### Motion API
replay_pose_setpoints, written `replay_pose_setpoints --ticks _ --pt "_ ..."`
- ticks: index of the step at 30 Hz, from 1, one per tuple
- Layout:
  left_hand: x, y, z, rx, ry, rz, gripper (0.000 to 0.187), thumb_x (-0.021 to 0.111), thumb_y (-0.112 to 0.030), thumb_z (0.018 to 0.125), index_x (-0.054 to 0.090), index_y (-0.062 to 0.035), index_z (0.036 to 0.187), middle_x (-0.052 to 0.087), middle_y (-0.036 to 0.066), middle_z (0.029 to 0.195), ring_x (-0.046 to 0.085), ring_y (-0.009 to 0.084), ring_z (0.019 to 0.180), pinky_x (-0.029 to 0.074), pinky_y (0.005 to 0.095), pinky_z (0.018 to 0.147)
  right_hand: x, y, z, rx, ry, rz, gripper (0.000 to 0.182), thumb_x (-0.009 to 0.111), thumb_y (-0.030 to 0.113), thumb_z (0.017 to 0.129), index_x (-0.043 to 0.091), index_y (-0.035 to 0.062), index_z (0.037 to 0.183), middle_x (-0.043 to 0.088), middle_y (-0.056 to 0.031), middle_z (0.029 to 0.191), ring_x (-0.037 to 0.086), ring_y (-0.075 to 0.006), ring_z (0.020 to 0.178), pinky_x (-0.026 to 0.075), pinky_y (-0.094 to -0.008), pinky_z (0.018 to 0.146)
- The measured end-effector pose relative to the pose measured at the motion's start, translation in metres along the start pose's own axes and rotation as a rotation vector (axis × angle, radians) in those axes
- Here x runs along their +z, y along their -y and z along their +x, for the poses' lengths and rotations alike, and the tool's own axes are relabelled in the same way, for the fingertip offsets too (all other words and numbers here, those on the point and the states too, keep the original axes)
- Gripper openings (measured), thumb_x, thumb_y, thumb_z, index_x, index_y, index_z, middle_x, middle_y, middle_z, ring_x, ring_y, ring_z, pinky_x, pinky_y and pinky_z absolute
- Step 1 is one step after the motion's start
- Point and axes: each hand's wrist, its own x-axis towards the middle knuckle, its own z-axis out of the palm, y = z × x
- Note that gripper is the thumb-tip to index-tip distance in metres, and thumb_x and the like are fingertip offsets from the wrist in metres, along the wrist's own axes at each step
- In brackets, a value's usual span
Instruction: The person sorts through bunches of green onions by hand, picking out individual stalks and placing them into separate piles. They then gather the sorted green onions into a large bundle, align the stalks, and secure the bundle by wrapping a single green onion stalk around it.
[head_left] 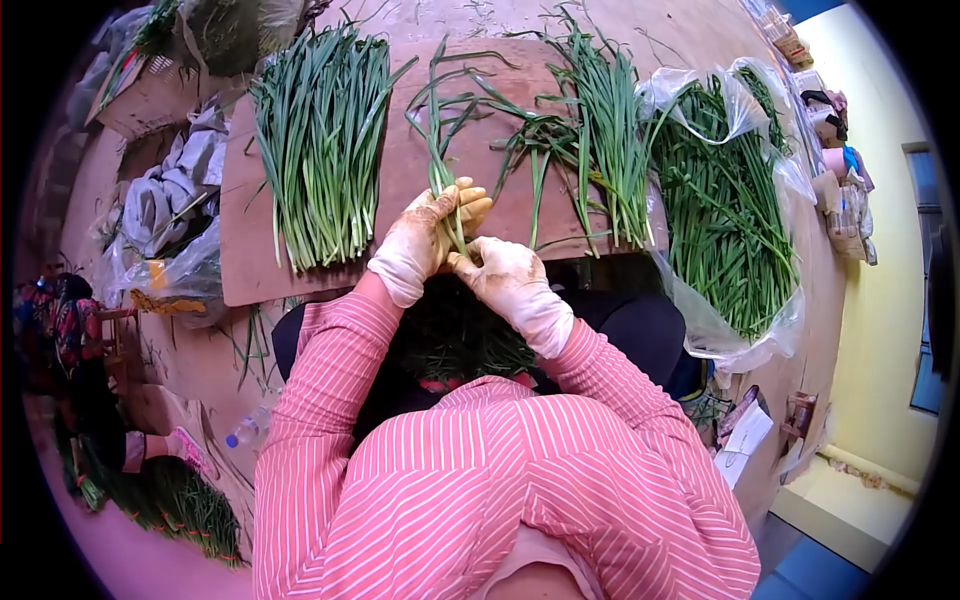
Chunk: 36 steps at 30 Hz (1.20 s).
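My left hand [428, 238], in a stained white glove, holds a few garlic chives [435, 135] under its thumb, their leaves pointing away from me. Close beside it, my gloved right hand [508, 285] pinches at the lower stem ends. Both hands are over the near edge of a reddish-brown board [245, 240]. On the board's left lies a thick, aligned bunch of chives [320, 150]. To the right is another pile of chives [612, 140], with loose, bent leaves [540, 135] beside it.
A clear plastic bag [725, 345] full of green stalks stands right of the board. At left are a crumpled grey-white sack [170, 190] and a plastic bottle [245, 432]. Tied green bundles [190, 505] lie at lower left, near another person's foot [190, 452].
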Motion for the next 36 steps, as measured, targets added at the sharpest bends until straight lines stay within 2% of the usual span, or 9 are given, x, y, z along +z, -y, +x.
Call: replay_pose_setpoints --ticks 3,10,14,16,18,20,24,27,36 --pt "-0.007 0.003 -0.001 -0.017 -0.006 0.004 0.04 0.051 -0.02 0.094 0.043 0.0006 0.127 0.057 0.016 0.117 0.057 0.0268 0.108 0.043 0.0385 0.096 0.015 -0.011 -0.005 -0.045 -0.111 0.175 0.025 0.051 0.026 0.091 0.06 0.0039 0.084 0.062 -0.0087 0.063 0.059 -0.0199 0.046 0.048 -0.0337 0.051" --pt "0.0 0.01 -0.007 -0.173 0.078 0.12 0.041 0.05 -0.026 0.095 0.045 0.0011 0.125 0.06 0.013 0.111 0.058 0.0252 0.104 0.045 0.0386 0.092 0.015 -0.009 -0.009 -0.056 -0.074 0.153 0.021 0.05 0.025 0.092 0.059 0.0061 0.087 0.06 -0.0062 0.06 0.061 -0.0214 0.053 0.048 -0.0345 0.055" --pt "-0.005 0.009 -0.011 -0.097 0.04 0.073 0.037 0.05 -0.027 0.095 0.05 0.001 0.12 0.056 -0.001 0.075 0.058 0.0177 0.079 0.048 0.036 0.08 0.004 -0.009 -0.021 -0.131 -0.07 0.103 0.023 0.053 0.027 0.091 0.061 0.0061 0.082 0.061 -0.0063 0.063 0.062 -0.0225 0.059 0.048 -0.0342 0.058" --pt "0.009 -0.002 -0.011 -0.111 -0.162 0.005 0.037 0.051 -0.025 0.095 0.05 0.0022 0.12 0.036 -0.005 0.063 0.038 0.008 0.057 0.041 0.0252 0.06 -0.008 -0.016 -0.032 -0.121 -0.184 0.211 0.024 0.058 0.028 0.089 0.064 0.0055 0.083 0.062 -0.0075 0.067 0.062 -0.0217 0.06 0.048 -0.0319 0.058" --pt "0.002 -0.009 -0.009 -0.133 -0.13 -0.039 0.037 0.049 -0.024 0.096 0.05 0.0026 0.121 0.028 -0.005 0.062 0.029 0.0071 0.054 0.034 0.0228 0.055 -0.019 -0.036 -0.037 -0.009 -0.311 0.213 0.02 0.061 0.025 0.088 0.065 0.0047 0.087 0.063 -0.0064 0.069 0.062 -0.0157 0.061 0.048 -0.0285 0.056" --pt "0.008 -0.009 -0.008 -0.139 -0.168 -0.017 0.036 0.049 -0.024 0.096 0.05 0.0023 0.121 0.025 -0.005 0.061 0.025 0.0069 0.053 0.03 0.0225 0.054 -0.027 -0.058 -0.034 0.187 -0.359 0.257 0.02 0.063 0.027 0.084 0.064 0.007 0.083 0.064 -0.0118 0.074 0.063 -0.0287 0.067 0.049 -0.0356 0.061" --pt "0.01 -0.002 -0.006 -0.175 -0.157 0.08 0.034 0.051 -0.024 0.094 0.054 0.0001 0.118 0.029 -0.006 0.063 0.029 0.0066 0.055 0.032 0.0225 0.055 -0.025 -0.074 -0.017 0.334 -0.301 0.375 0.029 0.063 0.035 0.083 0.065 0.0061 0.084 0.066 -0.0113 0.076 0.064 -0.0281 0.071 0.05 -0.0348 0.063" --pt "0.01 0.0 -0.006 -0.209 -0.071 0.124 0.034 0.055 -0.027 0.092 0.057 -0.0029 0.116 0.036 -0.006 0.063 0.034 0.006 0.054 0.032 0.0222 0.055 -0.01 -0.072 -0.002 0.302 -0.157 -0.071 0.038 0.066 0.044 0.077 0.065 0.0059 0.084 0.066 -0.0137 0.083 0.064 -0.0297 0.078 0.049 -0.038 0.069" --pt "0.024 -0.007 -0.017 -0.265 -0.011 0.533 0.035 0.06 -0.035 0.088 0.062 -0.0039 0.104 0.041 -0.006 0.055 0.033 0.0059 0.045 0.028 0.0226 0.043 -0.014 -0.017 -0.008 -0.067 -0.259 0.292 0.027 0.065 0.028 0.078 0.063 0.0029 0.088 0.063 -0.0167 0.087 0.062 -0.0309 0.079 0.049 -0.0361 0.069"
